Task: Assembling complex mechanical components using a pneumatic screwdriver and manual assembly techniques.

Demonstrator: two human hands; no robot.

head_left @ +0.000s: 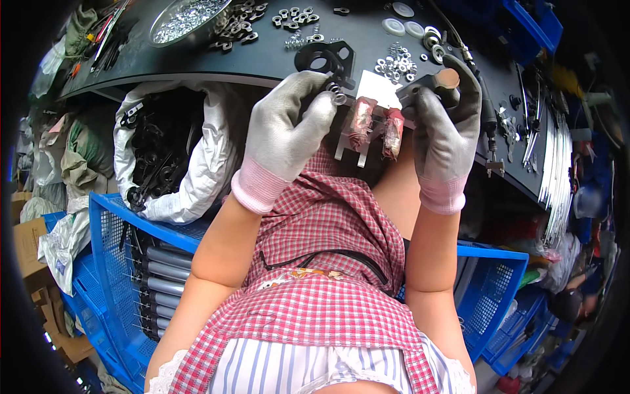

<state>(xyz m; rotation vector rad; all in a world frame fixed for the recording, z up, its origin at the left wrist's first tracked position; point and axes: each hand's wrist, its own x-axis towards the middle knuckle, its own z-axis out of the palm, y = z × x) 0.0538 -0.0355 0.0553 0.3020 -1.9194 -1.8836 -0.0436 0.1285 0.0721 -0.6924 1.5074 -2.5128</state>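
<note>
My left hand (289, 121), in a grey-coated glove with a pink cuff, pinches a small coil spring (336, 96) between thumb and forefinger. Just beyond those fingertips, a black bracket with a round collar (342, 58) rests at the table's near edge. My right hand (446, 131), gloved the same way, is closed around a dark part with a round tan end (447, 79); its full shape is hidden by the fingers. Between the hands, two posts wrapped in worn red material (361, 123) stick out from the table edge, beside a white sheet (380, 90).
Metal clips (239, 26), loose springs (303, 41), nuts (396, 64) and white discs (394, 26) lie on the dark table (275, 59). A bowl of small parts (187, 23) stands far left. A white sack (216, 144) and blue crate (108, 217) sit below; metal rods (556, 177) lie right.
</note>
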